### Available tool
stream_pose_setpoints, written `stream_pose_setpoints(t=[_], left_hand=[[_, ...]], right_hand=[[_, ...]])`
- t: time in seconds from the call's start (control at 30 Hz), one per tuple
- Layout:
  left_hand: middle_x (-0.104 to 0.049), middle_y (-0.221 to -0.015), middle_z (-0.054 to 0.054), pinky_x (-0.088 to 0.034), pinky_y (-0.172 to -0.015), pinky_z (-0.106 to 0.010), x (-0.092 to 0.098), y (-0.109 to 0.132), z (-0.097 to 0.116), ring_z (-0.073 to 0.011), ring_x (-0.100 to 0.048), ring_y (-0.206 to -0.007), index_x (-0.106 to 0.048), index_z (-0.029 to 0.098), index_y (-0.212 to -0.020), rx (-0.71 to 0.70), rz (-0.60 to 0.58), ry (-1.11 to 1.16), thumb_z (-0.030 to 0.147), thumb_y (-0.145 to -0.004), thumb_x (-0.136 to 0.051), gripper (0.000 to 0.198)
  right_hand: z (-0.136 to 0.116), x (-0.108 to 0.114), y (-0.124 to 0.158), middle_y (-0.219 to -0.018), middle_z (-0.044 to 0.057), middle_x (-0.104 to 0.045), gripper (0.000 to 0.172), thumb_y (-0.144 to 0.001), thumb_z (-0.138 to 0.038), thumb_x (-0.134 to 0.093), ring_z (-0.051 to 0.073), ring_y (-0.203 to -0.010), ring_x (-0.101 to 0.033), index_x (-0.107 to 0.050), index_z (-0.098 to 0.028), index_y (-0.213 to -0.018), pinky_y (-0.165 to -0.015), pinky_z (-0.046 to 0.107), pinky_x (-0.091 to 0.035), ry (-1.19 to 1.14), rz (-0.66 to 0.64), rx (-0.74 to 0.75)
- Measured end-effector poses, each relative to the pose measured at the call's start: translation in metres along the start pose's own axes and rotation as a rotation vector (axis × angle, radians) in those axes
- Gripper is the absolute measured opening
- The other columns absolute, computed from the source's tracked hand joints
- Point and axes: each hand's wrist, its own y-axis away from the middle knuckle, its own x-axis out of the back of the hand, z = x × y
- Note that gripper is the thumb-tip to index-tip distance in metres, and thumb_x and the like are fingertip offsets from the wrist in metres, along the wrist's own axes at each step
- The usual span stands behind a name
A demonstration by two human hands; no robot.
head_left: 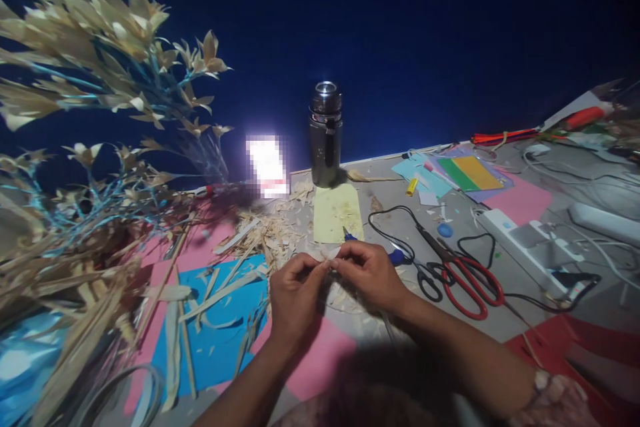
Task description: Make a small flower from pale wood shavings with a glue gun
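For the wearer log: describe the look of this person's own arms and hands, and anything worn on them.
Two bare hands, the left hand and the right hand, without gloves or visible rings. The left forearm and right forearm are bare as far as they show: no sleeves, cables or markings. Dim light hides finer detail.

Grey table (505, 280); flask (325, 135), red scissors (463, 278), coloured sheets (467, 173), probably straw (260, 230)

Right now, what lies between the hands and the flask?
A yellow sheet lies flat between the flask and the left hand and right hand, which pinch a strip; head view.
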Motion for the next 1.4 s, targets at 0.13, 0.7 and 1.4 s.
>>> stream_pose_setpoints(t=[0.13, 0.7, 1.4], left_hand=[[-0.060, -0.057, 0.001, -0.038, -0.058, -0.027, 0.000, 0.003, 0.003, -0.0150, -0.050, -0.058, -0.070, 0.022, -0.055, -0.067, 0.037, -0.024, 0.020, -0.074, -0.080, 0.022], [-0.065, -0.056, 0.001, -0.044, -0.055, -0.025, 0.001, -0.003, -0.008, -0.0137, -0.054, -0.054, -0.070, 0.019, -0.061, 0.060, -0.003, 0.002, 0.021, -0.067, -0.081, 0.013], [-0.069, -0.062, 0.001, -0.048, -0.060, -0.020, 0.001, -0.010, -0.012, -0.0089, -0.059, -0.057, -0.072, 0.014, -0.067, 0.288, -0.131, 0.331, 0.023, -0.058, -0.092, 0.024]], right_hand=[[0.003, -0.002, 0.001, -0.057, -0.003, -0.052, 0.021, -0.081, -0.030, -0.070, 0.012, -0.054, -0.043, -0.063, -0.019, -0.064, -0.051, 0.025, -0.032, 0.018, 0.024, 0.002], [0.006, -0.006, 0.001, -0.058, -0.004, -0.053, 0.021, -0.083, -0.028, -0.067, 0.011, -0.053, -0.043, -0.062, -0.018, -0.065, -0.053, 0.025, -0.033, 0.051, 0.038, 0.056], [0.003, -0.002, 0.003, -0.062, -0.002, -0.058, 0.012, -0.082, -0.027, -0.063, 0.011, -0.055, -0.048, -0.067, -0.017, -0.075, -0.053, 0.022, -0.037, 0.015, 0.039, 0.076]])
